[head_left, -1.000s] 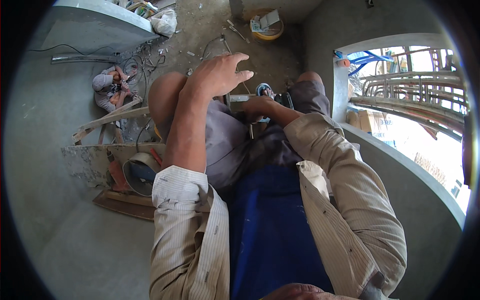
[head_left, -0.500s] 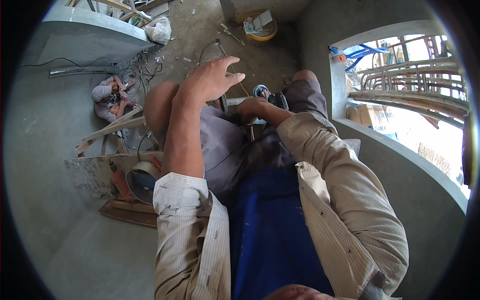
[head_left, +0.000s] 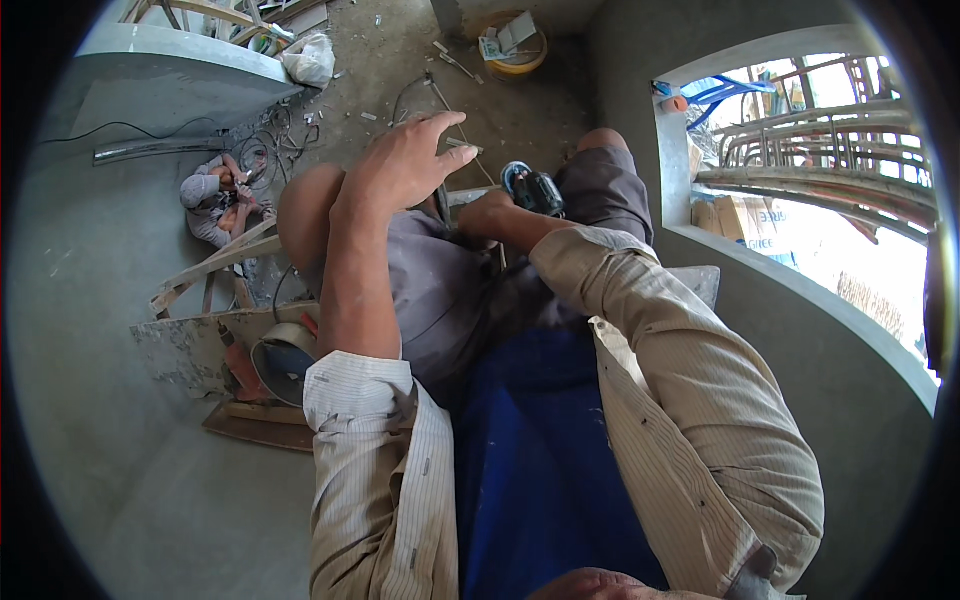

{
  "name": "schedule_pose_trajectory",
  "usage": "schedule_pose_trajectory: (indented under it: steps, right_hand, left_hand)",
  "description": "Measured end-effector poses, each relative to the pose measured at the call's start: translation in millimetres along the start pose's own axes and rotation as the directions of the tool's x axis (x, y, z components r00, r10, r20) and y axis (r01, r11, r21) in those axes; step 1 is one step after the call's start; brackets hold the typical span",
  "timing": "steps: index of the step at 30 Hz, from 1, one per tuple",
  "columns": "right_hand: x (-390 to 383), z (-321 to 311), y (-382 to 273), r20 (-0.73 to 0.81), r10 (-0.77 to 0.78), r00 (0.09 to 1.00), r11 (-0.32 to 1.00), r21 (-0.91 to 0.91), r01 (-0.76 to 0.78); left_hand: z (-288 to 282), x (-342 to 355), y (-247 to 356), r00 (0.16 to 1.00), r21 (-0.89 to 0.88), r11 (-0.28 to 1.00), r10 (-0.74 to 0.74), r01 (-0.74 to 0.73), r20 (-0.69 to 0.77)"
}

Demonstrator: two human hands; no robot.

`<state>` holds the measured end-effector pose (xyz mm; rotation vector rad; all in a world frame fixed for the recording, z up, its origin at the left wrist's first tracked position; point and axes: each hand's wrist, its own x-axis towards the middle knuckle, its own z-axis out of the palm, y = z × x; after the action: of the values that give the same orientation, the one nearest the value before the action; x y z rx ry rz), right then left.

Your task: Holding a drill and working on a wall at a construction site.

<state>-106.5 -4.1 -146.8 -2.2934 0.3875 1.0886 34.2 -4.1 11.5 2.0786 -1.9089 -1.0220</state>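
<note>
My left hand (head_left: 395, 165) is raised above my left knee, its fingers stretched forward and the thumb apart, with nothing seen in it. Between my knees my right hand (head_left: 487, 214) is closed, partly hidden by its own wrist. Just to its right juts a black power tool body (head_left: 541, 194), which the hand seems to grip; the grip itself and the tool's front end are hidden. A sandalled foot (head_left: 514, 174) shows behind the tool. Below my hands lie my dark trousers (head_left: 440, 270) and blue shirt (head_left: 540, 440).
A ledge at left holds a red-orange power tool (head_left: 240, 365) and a round container (head_left: 285, 360). Wooden bars (head_left: 220, 270) stand beyond it, near a crouching co-worker (head_left: 217, 200). A yellow bucket (head_left: 525, 65) stands on the littered floor ahead. A window opening (head_left: 800, 240) is at right.
My right hand has shifted slightly left, and the black tool body has swung left and up, showing more of itself. My left hand keeps its pose, a little further left.
</note>
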Motion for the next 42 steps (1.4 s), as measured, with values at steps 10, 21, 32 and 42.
schedule_pose_trajectory:
  steps: [10,21,32,42]
  right_hand:
    - [4.3,-8.2,-8.4,0.037,0.031,0.999,0.99,-0.141,-0.025]
    - [-2.5,-12.8,-9.8,0.075,0.009,0.997,0.988,-0.157,0.003]
    - [-2.8,-14.5,-12.7,0.075,-0.009,0.997,0.981,-0.19,0.023]
    - [9.0,12.5,5.6,-0.073,0.037,0.997,0.999,0.014,-0.036]
  left_hand:
    - [-1.3,-12.4,7.6,0.998,0.04,0.999,0.029,-0.027,-0.052]
    - [1.6,-17.6,2.6,0.995,0.066,0.997,0.052,-0.046,-0.087]
    - [-7.2,-27.0,9.5,0.985,0.041,0.995,0.096,-0.091,-0.141]
    - [-80.5,-185.6,16.1,0.794,-0.621,0.737,0.533,-0.266,0.293]
